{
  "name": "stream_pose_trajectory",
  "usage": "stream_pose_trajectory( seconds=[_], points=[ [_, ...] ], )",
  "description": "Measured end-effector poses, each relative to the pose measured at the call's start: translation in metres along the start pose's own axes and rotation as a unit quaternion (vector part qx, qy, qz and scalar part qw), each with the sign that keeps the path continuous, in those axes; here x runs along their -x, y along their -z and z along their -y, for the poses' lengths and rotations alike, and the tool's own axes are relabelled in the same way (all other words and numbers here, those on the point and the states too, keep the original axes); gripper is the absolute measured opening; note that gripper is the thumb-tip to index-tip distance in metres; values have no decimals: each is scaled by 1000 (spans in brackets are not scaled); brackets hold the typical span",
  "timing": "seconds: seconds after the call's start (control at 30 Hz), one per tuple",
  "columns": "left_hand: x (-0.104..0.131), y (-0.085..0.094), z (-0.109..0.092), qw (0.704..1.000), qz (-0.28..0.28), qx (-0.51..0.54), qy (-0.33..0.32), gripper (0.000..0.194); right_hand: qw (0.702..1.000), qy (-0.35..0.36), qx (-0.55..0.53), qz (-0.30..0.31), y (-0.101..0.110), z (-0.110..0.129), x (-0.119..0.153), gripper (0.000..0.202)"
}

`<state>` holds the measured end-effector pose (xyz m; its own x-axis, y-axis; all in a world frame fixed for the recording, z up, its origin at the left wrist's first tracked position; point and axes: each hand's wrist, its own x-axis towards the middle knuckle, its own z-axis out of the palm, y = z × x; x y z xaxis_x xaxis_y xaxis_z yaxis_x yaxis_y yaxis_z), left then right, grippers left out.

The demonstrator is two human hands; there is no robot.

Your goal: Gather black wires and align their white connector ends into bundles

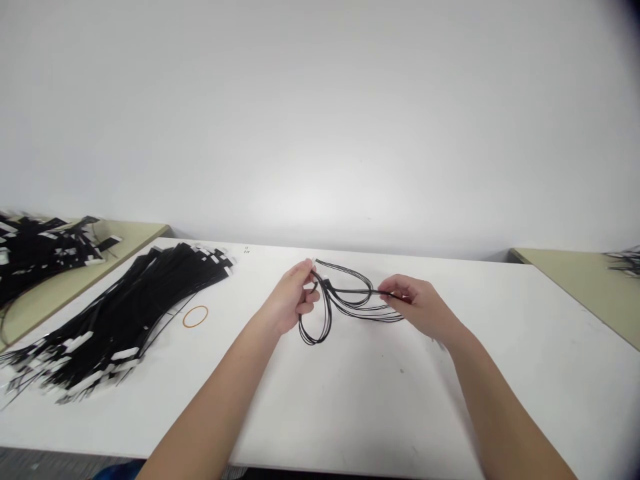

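A black wire harness with thin, looped wires hangs between my two hands above the white table. My left hand pinches one end of it near a small white connector. One loop of wire droops below those fingers, and another arches to the right. At the other side, my right hand has its thumb and fingers closed on the harness wires. The fingertips of the right hand partly cover the wires' far end.
On the left of the white table lies a big pile of black harnesses with white connectors. An orange rubber band rests beside it. More harnesses sit on a side table at far left; some wires lie at far right.
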<state>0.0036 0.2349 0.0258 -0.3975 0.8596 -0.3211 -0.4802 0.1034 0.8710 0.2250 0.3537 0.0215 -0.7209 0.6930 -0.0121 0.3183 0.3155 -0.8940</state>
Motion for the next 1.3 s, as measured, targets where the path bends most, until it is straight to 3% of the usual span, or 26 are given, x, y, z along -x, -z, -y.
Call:
stream_pose_trajectory(
  seconds=[0.07, 0.17, 0.23, 0.27, 0.4, 0.5, 0.57, 0.67, 0.87, 1.07, 1.3],
  points=[
    [-1, 3, -4, 999, -29, 26, -2, 34, 998, -19, 2, 55, 9, -1, 3, 19],
    [-2, 5, -9, 994, -58, 86, -18, 28, 956, -50, 1, 288, 26, -1, 9, 28],
    [-3, 4, -10, 991, -68, 114, -25, 26, 936, -69, 24, 345, 30, 0, 12, 32],
    [-4, 4, -10, 989, -73, 123, -26, 26, 942, -77, 31, 326, 28, -1, 12, 34],
    [-6, 3, -7, 987, -68, 145, -24, 27, 985, -90, -11, 147, -2, -2, 5, 51],
    [-6, 0, -2, 988, -31, 148, -20, 30, 981, -89, -126, 116, -31, -1, -2, 58],
    [-5, -3, 2, 991, -7, 132, -16, 32, 969, -93, -209, 96, -42, 0, -6, 45],
    [-3, -9, 11, 996, 35, 78, 6, 33, 951, -97, -293, 19, -43, -2, -11, 31],
    [1, -14, 28, 986, 137, -70, 64, 34, 920, -97, -369, -94, -27, -6, -15, 33],
    [8, -22, 34, 965, 218, -77, 126, 38, 903, -112, -402, -107, -29, -10, -16, 35],
    [7, -28, 42, 985, 161, -2, 62, 39, 924, -108, -367, -11, -55, -3, -7, 36]
  ],
)
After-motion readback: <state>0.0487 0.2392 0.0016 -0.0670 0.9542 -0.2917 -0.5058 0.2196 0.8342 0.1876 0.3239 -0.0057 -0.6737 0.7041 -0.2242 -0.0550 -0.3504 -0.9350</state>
